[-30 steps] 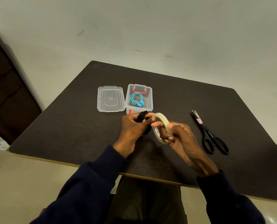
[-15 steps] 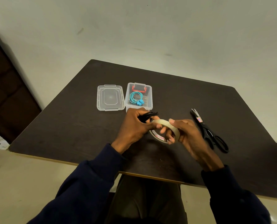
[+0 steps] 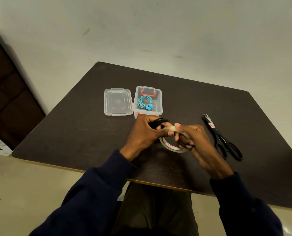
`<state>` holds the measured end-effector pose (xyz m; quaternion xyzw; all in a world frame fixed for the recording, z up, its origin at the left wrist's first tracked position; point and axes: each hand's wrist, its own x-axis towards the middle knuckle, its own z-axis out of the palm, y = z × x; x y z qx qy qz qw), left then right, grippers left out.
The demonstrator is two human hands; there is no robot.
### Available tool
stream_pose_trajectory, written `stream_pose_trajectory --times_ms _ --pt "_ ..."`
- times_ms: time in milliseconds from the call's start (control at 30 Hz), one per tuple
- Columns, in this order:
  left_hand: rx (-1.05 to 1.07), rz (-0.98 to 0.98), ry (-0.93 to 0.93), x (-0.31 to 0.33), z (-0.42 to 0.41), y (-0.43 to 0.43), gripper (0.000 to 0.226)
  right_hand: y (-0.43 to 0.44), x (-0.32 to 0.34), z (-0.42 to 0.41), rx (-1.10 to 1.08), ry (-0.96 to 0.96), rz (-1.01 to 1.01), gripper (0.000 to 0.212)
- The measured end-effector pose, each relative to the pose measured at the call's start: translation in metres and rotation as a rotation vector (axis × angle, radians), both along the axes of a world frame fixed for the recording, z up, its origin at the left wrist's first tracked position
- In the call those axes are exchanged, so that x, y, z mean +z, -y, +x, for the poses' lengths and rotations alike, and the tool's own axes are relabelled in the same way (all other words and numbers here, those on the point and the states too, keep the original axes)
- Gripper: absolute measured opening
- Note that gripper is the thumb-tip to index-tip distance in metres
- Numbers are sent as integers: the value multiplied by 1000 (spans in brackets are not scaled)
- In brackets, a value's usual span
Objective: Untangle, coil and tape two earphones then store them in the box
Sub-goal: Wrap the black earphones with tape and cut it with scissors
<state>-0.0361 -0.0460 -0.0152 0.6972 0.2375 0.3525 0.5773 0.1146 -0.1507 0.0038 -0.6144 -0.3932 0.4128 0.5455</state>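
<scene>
The main risk, as I judge it, is the black earphone coil [image 3: 159,122] springing loose: the left hand [image 3: 146,133] pinches the loops while its thumb also reaches across to the tape roll [image 3: 173,139], so one hand is doing two jobs. If the thumb pulls hard at the tape end, the loops may slip and uncoil. The tape could also fold back and stick to itself or to the fingers before it reaches the cable. Whether a free end is lifted yet is too small to tell.

The left hand is closed around the black coil, whose loops stick out above its knuckles at centre frame. The right hand [image 3: 193,142] grips the tape roll, thumb on top and fingers through the core, just right of the coil and touching the left thumb.

The turquoise earphone [image 3: 145,103] already lies coiled inside the clear box [image 3: 159,104], just above the left hand. The box lid [image 3: 117,101] lies beside it to the left. The scissors [image 3: 222,138] lie at the right of the dark table [image 3: 73,126], apart from the right hand and untouched.
</scene>
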Motion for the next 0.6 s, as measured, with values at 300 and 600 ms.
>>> stream_pose_trajectory --times_ms 300,600 --pt "-6 -60 50 -2 -4 -6 30 7 -5 6 141 -79 91 42" --pt "-25 -177 106 -5 -4 -7 28 12 -4 12 282 -92 141 40"
